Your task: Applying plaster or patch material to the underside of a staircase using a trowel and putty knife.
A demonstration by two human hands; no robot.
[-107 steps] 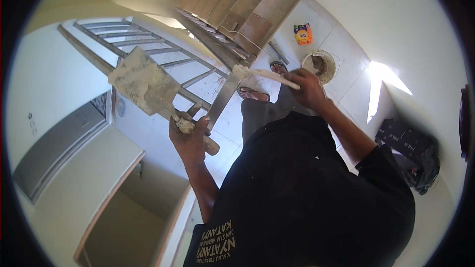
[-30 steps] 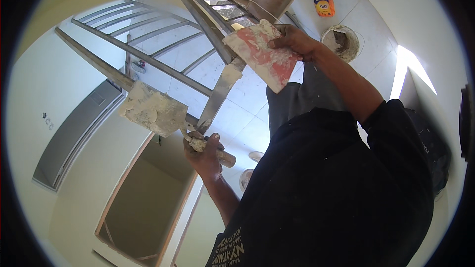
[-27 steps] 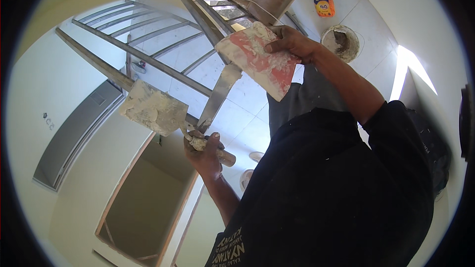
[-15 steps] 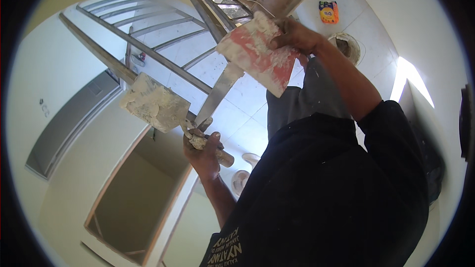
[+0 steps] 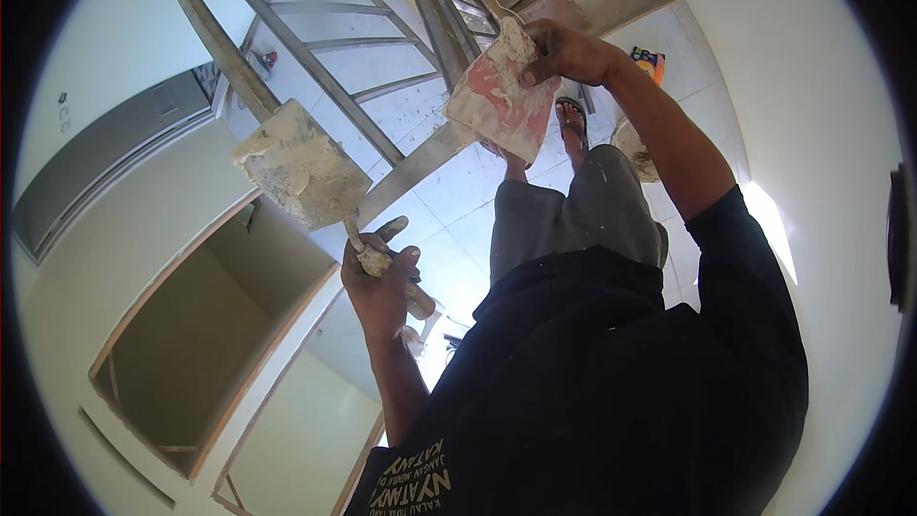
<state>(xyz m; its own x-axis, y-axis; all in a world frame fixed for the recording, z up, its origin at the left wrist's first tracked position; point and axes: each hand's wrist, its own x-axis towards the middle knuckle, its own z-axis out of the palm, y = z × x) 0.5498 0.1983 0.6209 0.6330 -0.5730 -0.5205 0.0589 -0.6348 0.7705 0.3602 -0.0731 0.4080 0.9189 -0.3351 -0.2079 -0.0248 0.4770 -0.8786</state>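
Here, look left of centre for the broad trowel point(image 5: 302, 159) smeared with pale paste point(image 5: 320, 189): probably stiff and blade-heavy, best taken by its handle point(image 5: 420, 303). Just below, find the left hand point(image 5: 376, 289) curled round that handle, thumb and forefinger partly spread. Farther right, at upper centre, see the red plate point(image 5: 506, 100), likely light, springy and slick; pinch by an edge, as with the right hand point(image 5: 571, 55), clamped on its upper-right side.

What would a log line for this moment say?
left hand: holding smeared trowel | right hand: gripping smeared red plate | nearby: metal railing, bucket partly hidden
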